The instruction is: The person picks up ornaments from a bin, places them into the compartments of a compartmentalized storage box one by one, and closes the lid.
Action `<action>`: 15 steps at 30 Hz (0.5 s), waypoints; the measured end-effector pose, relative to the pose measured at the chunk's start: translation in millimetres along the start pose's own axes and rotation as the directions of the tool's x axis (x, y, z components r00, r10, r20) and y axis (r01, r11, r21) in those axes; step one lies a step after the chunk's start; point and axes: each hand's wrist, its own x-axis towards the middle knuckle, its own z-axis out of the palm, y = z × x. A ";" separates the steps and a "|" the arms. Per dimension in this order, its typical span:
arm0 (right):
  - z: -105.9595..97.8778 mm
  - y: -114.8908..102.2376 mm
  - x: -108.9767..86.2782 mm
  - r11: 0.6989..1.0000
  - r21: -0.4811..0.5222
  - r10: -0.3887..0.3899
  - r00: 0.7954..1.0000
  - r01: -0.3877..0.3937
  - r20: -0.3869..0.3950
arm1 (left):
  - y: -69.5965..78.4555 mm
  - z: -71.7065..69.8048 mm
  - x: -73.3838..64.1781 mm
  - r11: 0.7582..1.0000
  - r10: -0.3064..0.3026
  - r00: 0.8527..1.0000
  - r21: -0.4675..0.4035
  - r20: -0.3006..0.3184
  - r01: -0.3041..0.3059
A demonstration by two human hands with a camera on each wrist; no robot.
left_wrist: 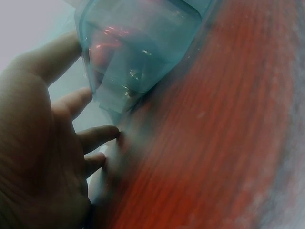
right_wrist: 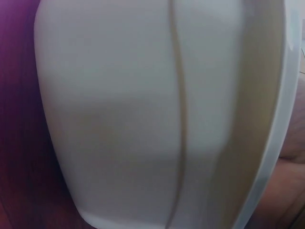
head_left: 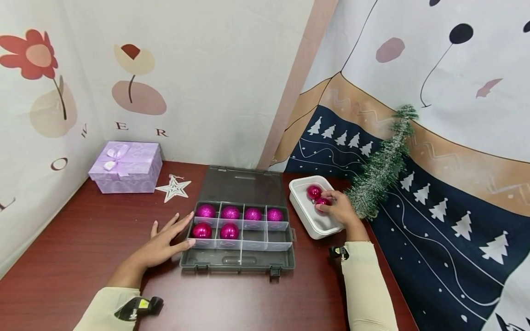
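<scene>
In the head view, a grey see-through compartment box (head_left: 237, 260) lies with its lid (head_left: 244, 186) folded back. Several glittery magenta Christmas balls (head_left: 230, 212) fill its back row; two shiny ones (head_left: 202, 231) sit in the left cells of the middle row. My left hand (head_left: 163, 243) rests at the box's left side, fingers spread and fairly straight. To the right, my right hand (head_left: 341, 211) reaches into a white tray (head_left: 304, 216) and pinches a shiny magenta Christmas ball (head_left: 322, 202). Another shiny ball (head_left: 313, 191) lies just behind it.
A lilac gift box (head_left: 128, 168) with a bow stands at the back left, beside a white star ornament (head_left: 174, 188). Close behind the tray, a small frosted tinsel tree (head_left: 383, 168) leans by the printed cloth (head_left: 447, 239). Fabric walls border the table (head_left: 232, 303).
</scene>
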 end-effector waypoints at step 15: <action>-1.4 -1.1 1.7 0.999 -0.034 0.005 0.999 -0.004 0.049 | 1.2 -0.6 0.7 1.000 0.009 1.000 -0.002 -0.002 -0.009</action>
